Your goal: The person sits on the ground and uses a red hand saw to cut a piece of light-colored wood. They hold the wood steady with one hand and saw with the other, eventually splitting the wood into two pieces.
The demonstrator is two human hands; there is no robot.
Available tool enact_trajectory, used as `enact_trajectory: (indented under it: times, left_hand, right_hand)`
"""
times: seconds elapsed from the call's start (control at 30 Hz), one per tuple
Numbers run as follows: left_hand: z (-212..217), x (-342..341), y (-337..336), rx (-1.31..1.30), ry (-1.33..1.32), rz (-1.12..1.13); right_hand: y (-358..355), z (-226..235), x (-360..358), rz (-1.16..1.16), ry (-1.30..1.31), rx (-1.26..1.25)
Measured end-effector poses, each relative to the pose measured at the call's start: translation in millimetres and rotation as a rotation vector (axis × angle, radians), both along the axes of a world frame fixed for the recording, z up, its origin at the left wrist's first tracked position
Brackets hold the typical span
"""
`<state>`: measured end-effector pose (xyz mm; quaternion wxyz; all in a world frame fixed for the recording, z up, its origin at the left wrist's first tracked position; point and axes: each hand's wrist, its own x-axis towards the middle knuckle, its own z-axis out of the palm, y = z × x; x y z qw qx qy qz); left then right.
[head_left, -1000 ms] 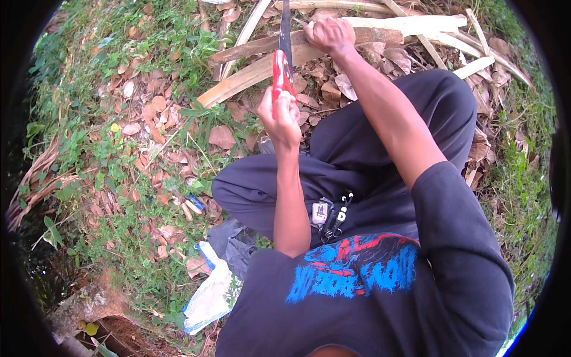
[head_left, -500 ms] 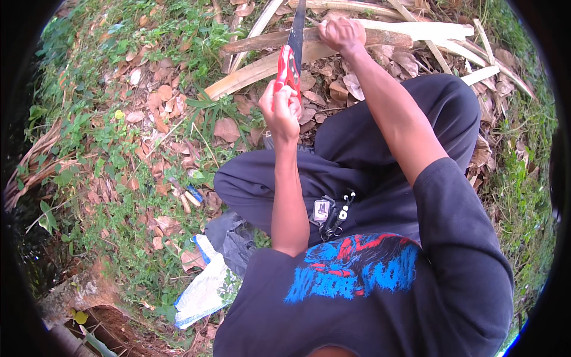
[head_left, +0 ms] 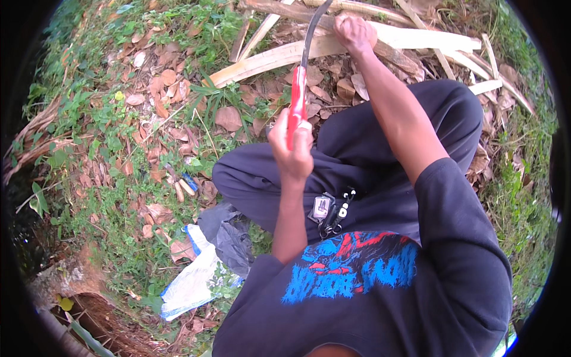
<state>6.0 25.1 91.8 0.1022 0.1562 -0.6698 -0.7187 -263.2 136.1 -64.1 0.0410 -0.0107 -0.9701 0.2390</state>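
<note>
Seated on the ground, legs crossed, dark trousers [head_left: 369, 160] and dark shirt [head_left: 380, 297] with a blue and red print. Our left hand [head_left: 292, 152] is closed tight around the red handle [head_left: 296, 104] of a knife, fist near the middle of the scene above our knee; the dark curved blade [head_left: 313, 27] runs up and away from it toward the far edge. Our right hand [head_left: 355, 33] is further out, at the far side, fingers curled down over a pale split strip of wood [head_left: 279, 56]; grip looks closed on it, though we can't tell how firmly. That strip lies flat on the ground, running left to right across the far part of the scene, its left end pointing toward the grass. The blade crosses the strip just left of our right hand; whether the edge is touching the wood we can't tell. More pale strips [head_left: 452, 44] lie to the far right, loosely piled. Ground is grass with dry brown leaves [head_left: 229, 119] scattered over it. Near left, beside our knee, a white and blue plastic bag [head_left: 190, 279] lies crumpled with a dark grey one [head_left: 229, 235] against it. A small bunch of keys [head_left: 330, 211] hangs at our waist.
</note>
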Motion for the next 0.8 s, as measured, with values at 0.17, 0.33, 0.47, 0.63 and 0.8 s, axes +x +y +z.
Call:
enact_trajectory:
  times: [0.17,0.33,0.47,0.63,0.8]
  left_hand:
    - [28,27,-48,0.155,-0.127,-0.022]
    - [23,44,-17,0.238,-0.074,-0.122]
    - [1,45,9,0.235,-0.015,-0.15]
    - [3,39,23,0.067,-0.005,-0.17]
    - [18,32,23,0.163,0.069,-0.351]
  right_hand:
    - [5,6,-1,0.093,-0.039,0.057]
    - [26,5,-3,0.31,0.325,0.063]
    - [24,37,47,0.006,0.314,-0.133]
    - [58,120,195,0.224,-0.029,-0.756]
    - [84,145,322,0.502,-0.215,-1.102]
